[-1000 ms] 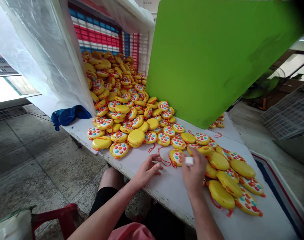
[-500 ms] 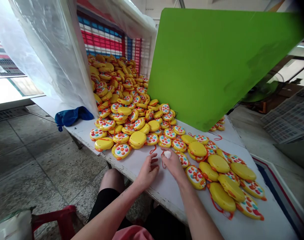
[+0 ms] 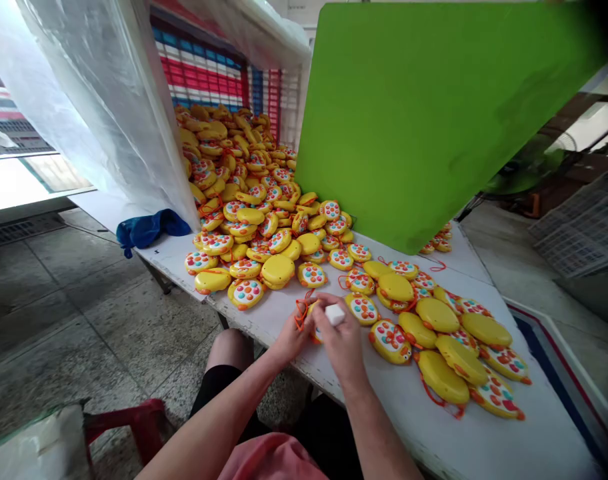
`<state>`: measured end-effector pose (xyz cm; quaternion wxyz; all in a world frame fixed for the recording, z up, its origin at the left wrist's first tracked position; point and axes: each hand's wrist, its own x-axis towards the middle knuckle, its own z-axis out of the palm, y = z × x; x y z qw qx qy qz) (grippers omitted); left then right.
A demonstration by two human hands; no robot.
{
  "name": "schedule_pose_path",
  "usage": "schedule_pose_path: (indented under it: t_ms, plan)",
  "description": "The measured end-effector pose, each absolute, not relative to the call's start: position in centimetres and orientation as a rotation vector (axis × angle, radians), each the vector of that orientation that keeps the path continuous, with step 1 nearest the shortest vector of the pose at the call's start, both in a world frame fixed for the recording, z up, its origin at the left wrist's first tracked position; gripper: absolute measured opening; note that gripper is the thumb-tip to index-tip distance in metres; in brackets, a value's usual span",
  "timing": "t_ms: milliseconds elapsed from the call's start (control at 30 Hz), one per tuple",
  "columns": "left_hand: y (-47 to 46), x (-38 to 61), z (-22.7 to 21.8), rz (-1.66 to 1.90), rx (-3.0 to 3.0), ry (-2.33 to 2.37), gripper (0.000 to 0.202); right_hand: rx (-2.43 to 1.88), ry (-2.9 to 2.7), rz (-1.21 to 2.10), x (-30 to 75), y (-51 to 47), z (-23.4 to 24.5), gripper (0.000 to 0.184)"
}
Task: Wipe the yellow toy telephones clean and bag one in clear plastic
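Note:
In front of me, my left hand [image 3: 291, 339] is closed on a yellow duck-like button toy [image 3: 317, 335], mostly hidden between my hands. Its orange cord [image 3: 301, 315] loops over my left fingers. My right hand [image 3: 343, 343] grips a small white block [image 3: 335, 315], its fingers against the toy; the block may be a sponge or an eraser, I cannot tell which. Just right of my right hand lies another button toy [image 3: 363, 309], face up, with coloured round buttons on a white panel. A further toy [image 3: 391, 341] rests nearer me, its eyes showing.
A large heap of the same toys [image 3: 249, 193] spills from a mesh-sided bay at the back left. More toys [image 3: 444, 373] lie piled at the right. A green board [image 3: 424, 120] stands behind. A blue cloth [image 3: 151, 230] lies on the white table's [image 3: 264, 320] left edge.
My left hand, empty and half open before, now holds a toy with an orange cord. My right hand has brought the white block close to it. A toy at the heap's front edge was picked up.

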<state>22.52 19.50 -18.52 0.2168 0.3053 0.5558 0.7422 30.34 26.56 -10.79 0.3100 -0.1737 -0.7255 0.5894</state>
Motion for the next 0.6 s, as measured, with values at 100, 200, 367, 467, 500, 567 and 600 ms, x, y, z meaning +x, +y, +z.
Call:
schedule_pose_path:
  t_ms: [100,200,367,467,500,567,600]
  plan:
    - [19.5,22.4,-18.1,2.071,0.612,1.367,0.049,-0.696,-1.798,1.415,31.5,30.1,-12.7,0.040]
    - [19.6,22.4,-17.7,2.024,0.511,1.254,0.051,-0.739,-1.833,1.615,32.6,32.1,-14.7,0.050]
    - [19.3,22.4,-18.1,1.958,0.654,1.311,0.055,-0.740,-1.784,2.020,33.5,31.4,-16.9,0.065]
    - [19.0,22.6,-18.4,1.934,0.753,1.344,0.060,-0.760,-1.700,2.042,33.6,31.0,-17.6,0.070]
    - [19.0,22.7,-18.5,1.927,0.783,1.335,0.064,-0.739,-1.688,2.014,33.6,31.1,-17.7,0.069]
    - [18.9,22.9,-18.3,1.901,0.832,1.297,0.081,-0.684,-1.703,1.927,33.5,31.2,-17.8,0.065]
    - [18.9,23.0,-18.2,1.889,0.847,1.284,0.093,-0.658,-1.719,1.890,33.5,31.2,-17.9,0.062]
